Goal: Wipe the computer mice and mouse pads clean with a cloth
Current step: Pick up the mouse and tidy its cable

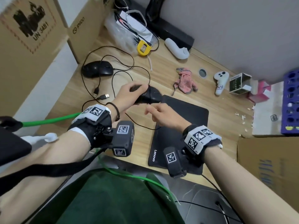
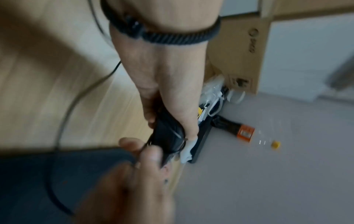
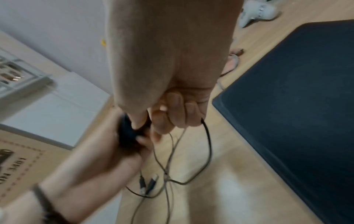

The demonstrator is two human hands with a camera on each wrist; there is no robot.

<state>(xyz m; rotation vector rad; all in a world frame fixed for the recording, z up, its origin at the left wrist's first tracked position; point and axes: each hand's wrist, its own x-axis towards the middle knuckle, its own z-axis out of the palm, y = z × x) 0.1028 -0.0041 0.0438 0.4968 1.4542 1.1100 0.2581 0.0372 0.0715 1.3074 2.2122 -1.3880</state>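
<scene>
Left hand (image 1: 129, 94) grips mouse (image 1: 152, 96) — apparently over Lenovo pad (image 1: 182, 126).

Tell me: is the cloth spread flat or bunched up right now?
Bunched up. The pink cloth lies crumpled on the desk beyond the mouse pad, with neither hand touching it.

Even, soft indoor light, faint shadows, heavy motion blur (both wrist views), wide-angle bending at edges
</scene>
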